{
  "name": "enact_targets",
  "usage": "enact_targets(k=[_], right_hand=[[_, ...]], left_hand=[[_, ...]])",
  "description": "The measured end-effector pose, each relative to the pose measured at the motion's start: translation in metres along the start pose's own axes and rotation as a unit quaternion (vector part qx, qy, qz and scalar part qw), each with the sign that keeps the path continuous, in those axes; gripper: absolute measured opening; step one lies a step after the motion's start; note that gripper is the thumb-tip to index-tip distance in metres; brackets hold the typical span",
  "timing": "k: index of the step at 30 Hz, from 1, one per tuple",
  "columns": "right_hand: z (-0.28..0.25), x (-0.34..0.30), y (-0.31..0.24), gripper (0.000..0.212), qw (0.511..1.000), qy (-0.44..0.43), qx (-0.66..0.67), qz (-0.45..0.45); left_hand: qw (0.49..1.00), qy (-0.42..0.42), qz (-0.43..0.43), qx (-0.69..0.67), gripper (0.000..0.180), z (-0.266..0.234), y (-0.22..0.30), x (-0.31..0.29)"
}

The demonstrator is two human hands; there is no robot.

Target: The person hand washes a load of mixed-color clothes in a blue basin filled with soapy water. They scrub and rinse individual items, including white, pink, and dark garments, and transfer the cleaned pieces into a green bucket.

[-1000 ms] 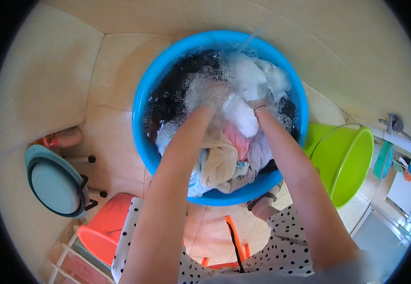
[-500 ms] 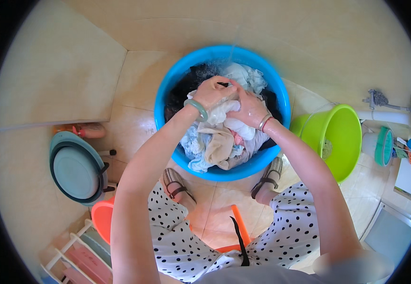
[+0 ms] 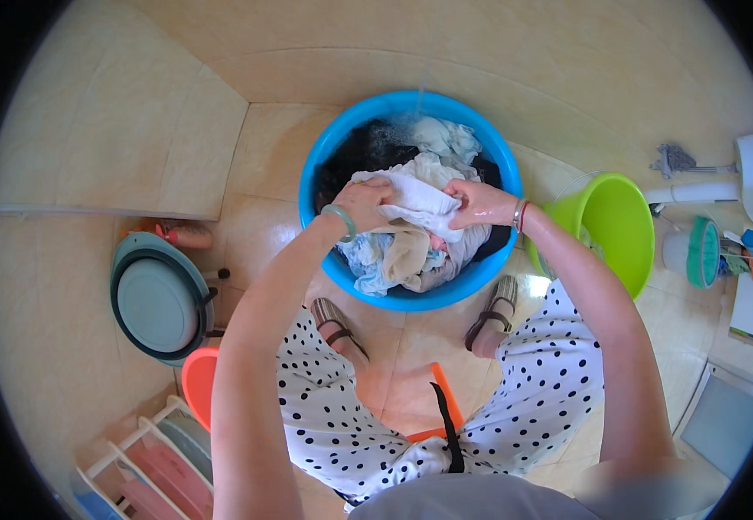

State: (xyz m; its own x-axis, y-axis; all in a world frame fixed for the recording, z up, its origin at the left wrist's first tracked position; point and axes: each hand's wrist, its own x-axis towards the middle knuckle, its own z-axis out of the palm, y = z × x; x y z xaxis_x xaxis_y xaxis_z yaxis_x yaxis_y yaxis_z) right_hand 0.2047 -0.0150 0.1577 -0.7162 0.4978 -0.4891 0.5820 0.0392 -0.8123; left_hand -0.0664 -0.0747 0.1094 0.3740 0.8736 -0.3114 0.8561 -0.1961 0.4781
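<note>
Noted white cloth (image 3: 420, 198) spread wider than half a second ago, when bunched; grasped by left hand (image 3: 366, 204) and right hand (image 3: 482, 205) over heaped clothes (image 3: 405, 257) in blue tub (image 3: 407, 303). Judged singled out from load.

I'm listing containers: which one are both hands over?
The blue tub, piled with clothes: left hand and right hand hold a white cloth there. Neither is over the green bucket, grey basin or orange container.

From here I see a lime-green bucket (image 3: 628, 230) on the tiled floor (image 3: 265, 152). Just right of it stands a teal-and-white container (image 3: 703, 251); well to its left are a grey-green basin (image 3: 158, 301), an orange-red tub (image 3: 199, 381) and a white rack (image 3: 144, 423).
</note>
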Motion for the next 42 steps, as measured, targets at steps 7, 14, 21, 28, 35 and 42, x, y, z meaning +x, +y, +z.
enact_targets(k=[7,14,21,28,35,42], right_hand=[[-0.011,-0.019,0.035,0.032,0.947,0.281,-0.159,-0.013],[-0.031,-0.044,-0.065,0.021,0.829,0.494,-0.181,-0.189],[-0.065,-0.06,-0.05,0.02,0.81,0.527,-0.212,-0.149],[-0.075,-0.084,-0.155,0.023,0.781,0.561,0.104,-0.255],[-0.107,-0.117,-0.247,0.022,0.682,0.536,0.177,-0.464],[-0.07,-0.095,-0.203,0.024,0.765,0.514,0.129,-0.366]], left_hand=[[0.997,0.006,-0.078,-0.007,0.027,-0.02,0.0,-0.03],[0.981,0.169,-0.095,-0.004,0.05,-0.055,0.036,-0.047],[0.909,0.369,-0.031,0.193,0.025,-0.116,0.061,-0.04],[0.891,0.422,-0.129,-0.112,0.045,-0.223,0.109,-0.041],[0.768,0.486,0.113,-0.402,0.028,-0.321,0.163,-0.069],[0.811,0.502,-0.007,-0.3,0.036,-0.251,0.131,-0.047]])
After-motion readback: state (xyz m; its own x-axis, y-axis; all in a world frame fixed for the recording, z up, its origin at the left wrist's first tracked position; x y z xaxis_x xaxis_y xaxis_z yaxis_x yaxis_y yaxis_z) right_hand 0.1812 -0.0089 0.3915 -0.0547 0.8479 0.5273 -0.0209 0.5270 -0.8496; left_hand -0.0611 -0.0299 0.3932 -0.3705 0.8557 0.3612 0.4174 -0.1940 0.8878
